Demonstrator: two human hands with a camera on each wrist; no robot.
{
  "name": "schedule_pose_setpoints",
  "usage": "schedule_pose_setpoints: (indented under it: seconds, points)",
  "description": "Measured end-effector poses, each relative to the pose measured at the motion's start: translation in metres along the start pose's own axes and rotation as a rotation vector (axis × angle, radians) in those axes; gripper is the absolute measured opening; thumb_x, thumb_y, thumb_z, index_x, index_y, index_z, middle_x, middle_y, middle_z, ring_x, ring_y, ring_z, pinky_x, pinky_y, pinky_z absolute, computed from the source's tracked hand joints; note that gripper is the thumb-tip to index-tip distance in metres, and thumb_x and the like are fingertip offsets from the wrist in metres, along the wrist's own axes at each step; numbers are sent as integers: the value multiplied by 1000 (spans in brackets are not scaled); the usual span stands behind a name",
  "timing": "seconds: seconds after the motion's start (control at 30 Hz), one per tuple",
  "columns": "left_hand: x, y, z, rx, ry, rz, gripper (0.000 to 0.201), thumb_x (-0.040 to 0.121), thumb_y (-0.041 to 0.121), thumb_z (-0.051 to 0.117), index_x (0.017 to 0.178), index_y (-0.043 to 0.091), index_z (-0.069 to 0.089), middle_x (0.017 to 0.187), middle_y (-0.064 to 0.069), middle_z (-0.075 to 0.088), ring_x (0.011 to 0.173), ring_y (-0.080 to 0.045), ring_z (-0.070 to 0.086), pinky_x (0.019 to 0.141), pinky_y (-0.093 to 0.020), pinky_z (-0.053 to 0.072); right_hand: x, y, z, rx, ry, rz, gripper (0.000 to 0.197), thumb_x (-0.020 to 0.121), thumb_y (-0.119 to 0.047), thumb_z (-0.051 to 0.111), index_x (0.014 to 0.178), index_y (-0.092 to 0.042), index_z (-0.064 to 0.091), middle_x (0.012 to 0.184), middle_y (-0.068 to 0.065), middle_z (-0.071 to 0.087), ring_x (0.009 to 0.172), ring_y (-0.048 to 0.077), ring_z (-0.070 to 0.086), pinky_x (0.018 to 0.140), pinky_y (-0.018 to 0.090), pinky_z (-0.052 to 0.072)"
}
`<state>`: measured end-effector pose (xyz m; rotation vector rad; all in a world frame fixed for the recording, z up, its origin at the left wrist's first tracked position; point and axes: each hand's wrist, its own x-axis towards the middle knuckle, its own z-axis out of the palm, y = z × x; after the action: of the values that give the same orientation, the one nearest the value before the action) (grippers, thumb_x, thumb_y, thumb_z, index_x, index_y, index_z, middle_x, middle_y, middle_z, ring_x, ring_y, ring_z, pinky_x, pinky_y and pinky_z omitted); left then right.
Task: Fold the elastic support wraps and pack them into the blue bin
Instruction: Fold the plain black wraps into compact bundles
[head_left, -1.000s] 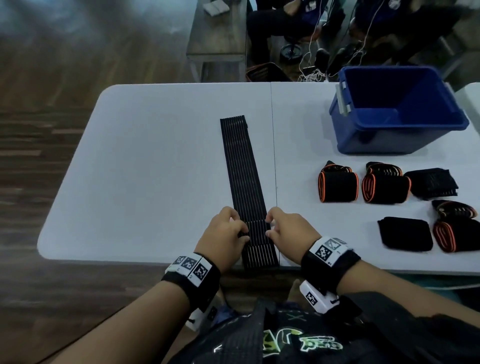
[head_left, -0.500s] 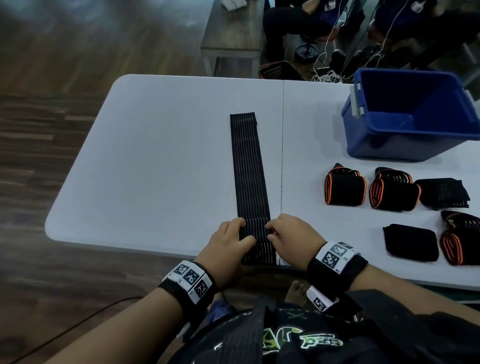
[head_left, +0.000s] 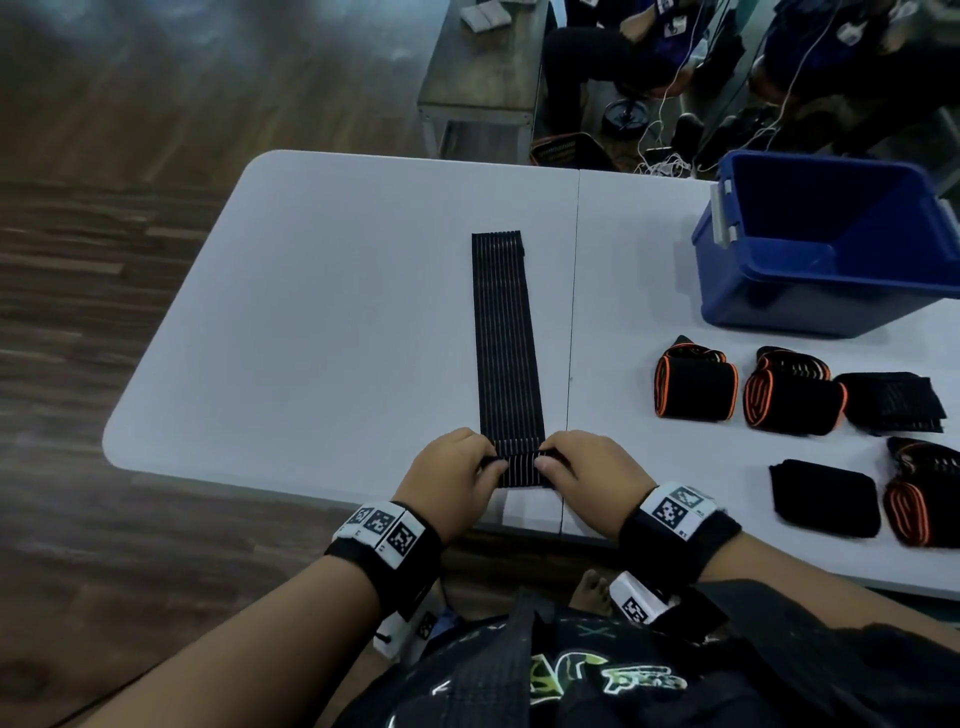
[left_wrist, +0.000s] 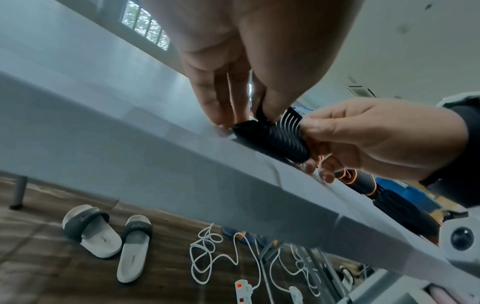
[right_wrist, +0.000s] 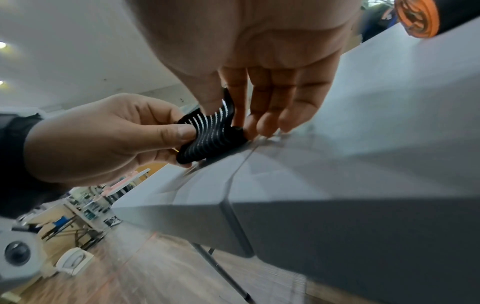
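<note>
Near end of the wrap (head_left: 506, 353), flat a second ago, now lifted and curled over at 6 o'clock, pinched by left hand (head_left: 451, 480) and right hand (head_left: 592, 475); rolling has begun, bin (head_left: 831, 249) at 2 o'clock.

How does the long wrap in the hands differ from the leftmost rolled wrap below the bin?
The long wrap lies stretched flat up the table; the rolled wrap is a compact bundle. The long wrap is black with thin pale stripes; the rolled wrap has orange edging. Left hand and right hand pinch the long wrap's near end; nothing touches the rolled wrap. Both lie outside the blue bin.
</note>
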<state>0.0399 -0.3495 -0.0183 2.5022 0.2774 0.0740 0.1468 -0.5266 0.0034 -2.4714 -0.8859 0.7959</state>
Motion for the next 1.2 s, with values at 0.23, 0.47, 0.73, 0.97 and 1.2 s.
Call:
schedule_pose_setpoints:
  seconds: [0.23, 0.47, 0.73, 0.97, 1.2]
  points:
    - [9, 1, -5, 28, -37, -107, 11, 88, 28, 73, 91, 17, 71, 87, 3, 68, 80, -13, 62, 77, -26, 49, 9, -4, 5, 29, 62, 131, 15, 96, -35, 56, 93, -21, 56, 83, -3, 63, 82, 19, 59, 76, 36, 51]
    - [9, -3, -5, -24, -38, -40, 6, 89, 17, 71, 93, 16, 67, 94, 4, 63, 75, -13, 62, 71, -29, 53, 5, -8, 6, 4, 95, 34, 13, 98, -25, 54, 105, -20, 44, 82, -1, 62, 77, 22, 60, 73, 39, 52]
    - [10, -7, -4, 42, -122, 43, 25, 94, 29, 67, 104, 9, 76, 107, 1, 63, 81, -17, 65, 78, -35, 57, 0, -7, 11, -50, 43, 39, 40, 88, -48, 67, 118, -24, 56, 99, -7, 56, 90, 13, 54, 77, 27, 42]
    - [12, -10, -16, 118, -310, 76, 73, 73, 54, 82, 130, 13, 62, 125, 3, 52, 101, -15, 59, 92, -26, 50, 0, -7, 8, -128, 34, -9, 41, 94, -25, 60, 133, -19, 52, 125, 2, 57, 114, 20, 55, 99, 31, 45]
    - [17, -16, -16, 46, -235, 72, 42, 87, 37, 74, 122, 14, 66, 121, 4, 57, 95, -14, 63, 87, -23, 49, 8, -7, 0, -53, 129, -16, 29, 95, -33, 55, 120, -23, 64, 117, -4, 52, 107, 15, 50, 93, 27, 44]
